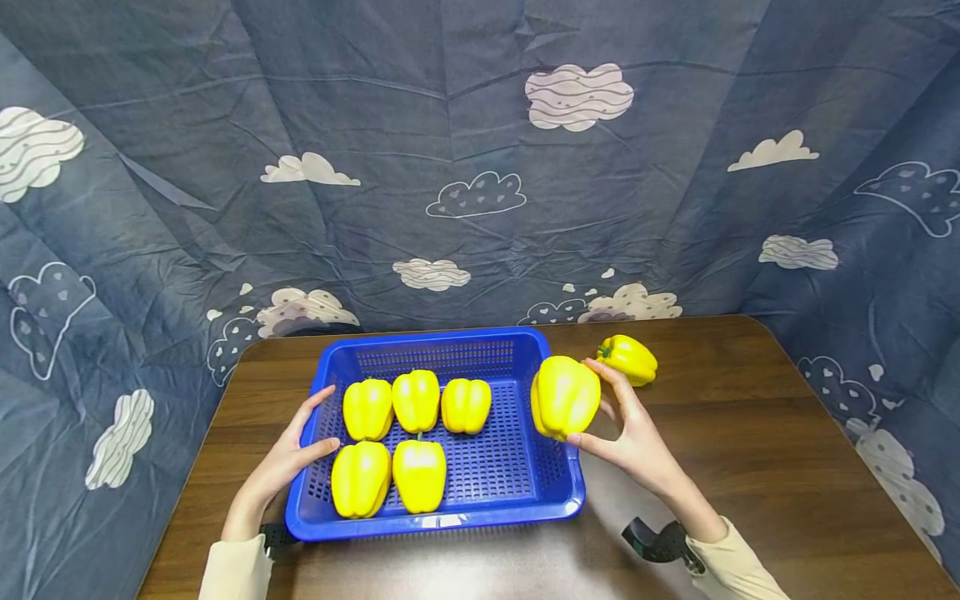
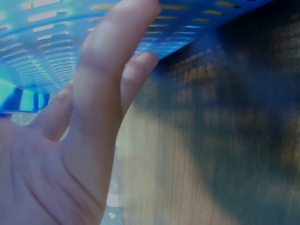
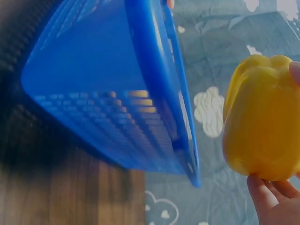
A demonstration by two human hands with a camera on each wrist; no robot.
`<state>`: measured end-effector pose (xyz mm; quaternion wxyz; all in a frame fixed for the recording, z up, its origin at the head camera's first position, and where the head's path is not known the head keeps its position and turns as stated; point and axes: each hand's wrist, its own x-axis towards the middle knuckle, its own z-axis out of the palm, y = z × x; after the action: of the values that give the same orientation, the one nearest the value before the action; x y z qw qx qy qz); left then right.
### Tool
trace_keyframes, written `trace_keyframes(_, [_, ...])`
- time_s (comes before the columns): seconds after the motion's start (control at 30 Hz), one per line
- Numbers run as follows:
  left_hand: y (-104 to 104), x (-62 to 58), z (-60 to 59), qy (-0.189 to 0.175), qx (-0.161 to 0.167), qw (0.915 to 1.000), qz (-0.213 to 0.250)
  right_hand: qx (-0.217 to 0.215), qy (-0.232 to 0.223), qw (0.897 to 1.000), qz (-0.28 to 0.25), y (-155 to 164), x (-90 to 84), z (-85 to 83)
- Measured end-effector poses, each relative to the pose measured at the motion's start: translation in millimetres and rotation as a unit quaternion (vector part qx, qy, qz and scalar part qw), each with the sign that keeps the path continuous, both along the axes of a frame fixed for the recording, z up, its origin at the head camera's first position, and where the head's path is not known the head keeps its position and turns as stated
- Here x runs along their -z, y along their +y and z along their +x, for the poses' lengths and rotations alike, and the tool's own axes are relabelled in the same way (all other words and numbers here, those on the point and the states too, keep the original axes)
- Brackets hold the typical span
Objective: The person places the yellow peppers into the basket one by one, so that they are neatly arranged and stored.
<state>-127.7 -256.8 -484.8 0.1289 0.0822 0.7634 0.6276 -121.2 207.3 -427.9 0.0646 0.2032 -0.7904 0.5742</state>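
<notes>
A yellow bell pepper [image 1: 566,397] is pinched between the thumb and fingers of my right hand [image 1: 637,437], up over the right rim of a blue plastic basket [image 1: 480,512]. In the right wrist view, this pepper [image 3: 262,119] shows beside the basket's wall [image 3: 89,61], with fingertips at its lower end and side. My left hand [image 1: 281,462] grips the basket's left side, thumb and a finger over the rim. Seen from the left wrist, its fingers [image 2: 101,70] lie along the slotted wall. Inside the basket, three peppers [image 1: 416,400] form a back row and two [image 1: 419,475] a front row.
One more yellow bell pepper [image 1: 630,360] lies on its side on the brown wooden table [image 1: 750,450], behind my right hand. A blue cloth [image 1: 480,242] with cloud prints hangs behind the table and on both sides. Dark straps with devices [image 1: 656,542] sit at the wrists.
</notes>
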Motion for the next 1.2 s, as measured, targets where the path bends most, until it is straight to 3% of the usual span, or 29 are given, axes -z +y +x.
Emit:
trace_keyframes(0.47, [-1, 1.0, -0.9, -0.004, -0.006, 1.0000, 0.001, -0.052, -0.032, 0.997, 0.047, -39, 5.9, 11.4])
trace_keyframes(0.83, [-2, 1.0, -2.0, -0.003, 0.005, 1.0000, 0.005, -0.083, -0.018, 0.994, 0.076, -70, 13.5, 16.7])
trace_keyframes(1.2, [-2, 1.7, -2.2, -0.009, 0.002, 0.9999, 0.010, -0.092, -0.015, 0.985, 0.148, -92, 21.2, 16.6])
